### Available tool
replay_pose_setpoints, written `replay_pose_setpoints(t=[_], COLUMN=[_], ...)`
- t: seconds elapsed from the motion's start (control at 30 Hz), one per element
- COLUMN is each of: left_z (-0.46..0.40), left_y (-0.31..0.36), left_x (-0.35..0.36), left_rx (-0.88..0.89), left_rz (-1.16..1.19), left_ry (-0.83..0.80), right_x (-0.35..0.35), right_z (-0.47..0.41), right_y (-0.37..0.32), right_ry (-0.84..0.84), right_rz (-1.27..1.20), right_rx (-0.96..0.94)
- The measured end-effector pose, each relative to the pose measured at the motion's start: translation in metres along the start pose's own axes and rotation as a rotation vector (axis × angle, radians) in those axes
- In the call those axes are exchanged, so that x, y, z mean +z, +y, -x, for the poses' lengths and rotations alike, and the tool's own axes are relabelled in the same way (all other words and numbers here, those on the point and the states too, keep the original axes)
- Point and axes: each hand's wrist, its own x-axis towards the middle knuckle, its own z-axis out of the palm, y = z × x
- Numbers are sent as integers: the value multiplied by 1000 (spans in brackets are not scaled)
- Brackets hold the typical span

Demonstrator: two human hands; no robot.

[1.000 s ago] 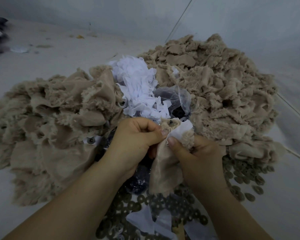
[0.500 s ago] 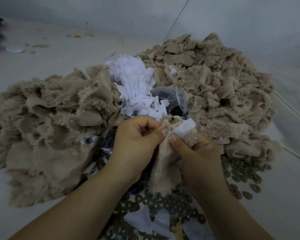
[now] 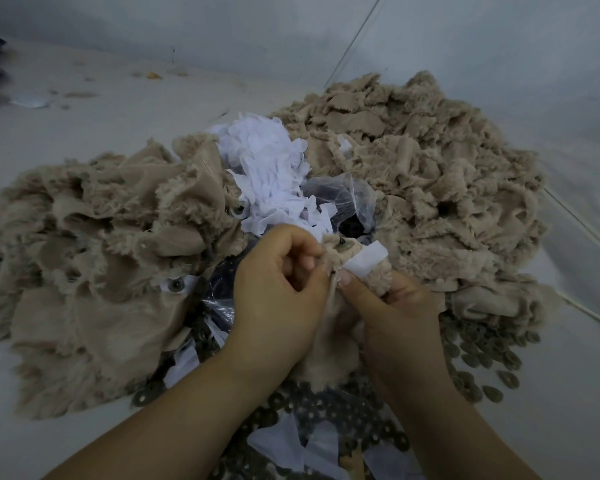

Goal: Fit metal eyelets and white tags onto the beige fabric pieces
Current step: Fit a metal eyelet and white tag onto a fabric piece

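Both hands hold one beige furry fabric piece (image 3: 329,334) in front of me. My left hand (image 3: 278,292) pinches its top edge, fingers curled. My right hand (image 3: 392,313) grips the piece from the right, thumb pressing a white tag (image 3: 366,259) against it. A dark metal eyelet (image 3: 343,244) shows at the piece's top. Behind the hands lies a heap of white tags (image 3: 267,168). Many dark metal eyelets (image 3: 478,355) are spread on the surface under and to the right of my arms.
A big beige fabric pile (image 3: 423,174) rises at the right and another beige pile (image 3: 84,258) at the left, one piece there bearing an eyelet (image 3: 175,285). A clear plastic bag (image 3: 343,199) sits between them. Grey walls stand behind. White scraps (image 3: 281,445) lie near my forearms.
The hands have barely shifted; my right thumb has slid along the white tag and the tag sticks out more to the right.
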Motion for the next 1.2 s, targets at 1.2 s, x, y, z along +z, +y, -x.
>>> replay_pose_setpoints(t=[1.2], left_z=[-4], left_y=[-13], left_x=[-2], left_rx=[-164], left_rz=[166], left_ry=[-116], right_x=[-5], right_z=[-2], right_y=[-3], right_ry=[-17], right_rz=[-63], right_rx=[195])
